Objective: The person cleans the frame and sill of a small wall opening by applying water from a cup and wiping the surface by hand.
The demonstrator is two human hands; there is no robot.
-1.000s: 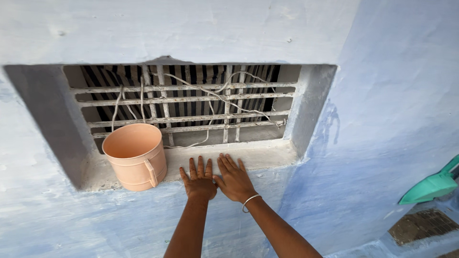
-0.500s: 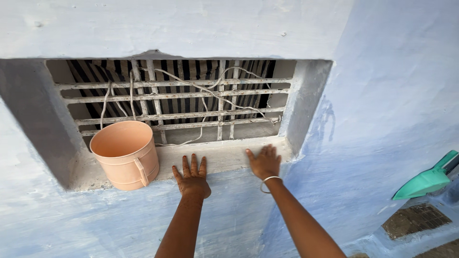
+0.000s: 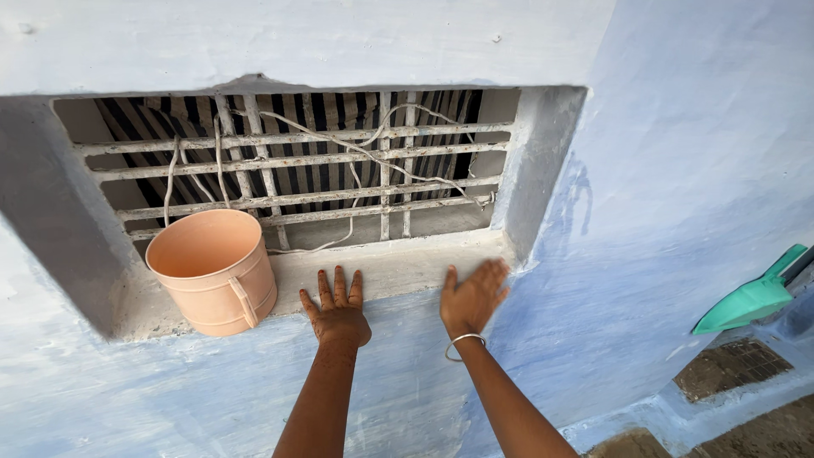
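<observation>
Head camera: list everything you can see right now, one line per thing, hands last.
Mug: one, peach plastic with a side handle, standing on the left end of the sill.
Sill: one, pale painted ledge at the bottom of the window recess.
Window grille: one, whitewashed bars, filling the recess above the sill.
Cords: several, whitish, looped through the bars.
Striped cloth: one, dark and light stripes, behind the grille.
Wall: pale blue, all around the recess.
Dustpan: one, green, at the right edge.
Floor grate: one, brown, lower right.
Bangle: one, silvery, on the right wrist.
Left hand: flat, fingers spread, on the sill's front edge.
Right hand: open, blurred, at the sill's right end.
</observation>
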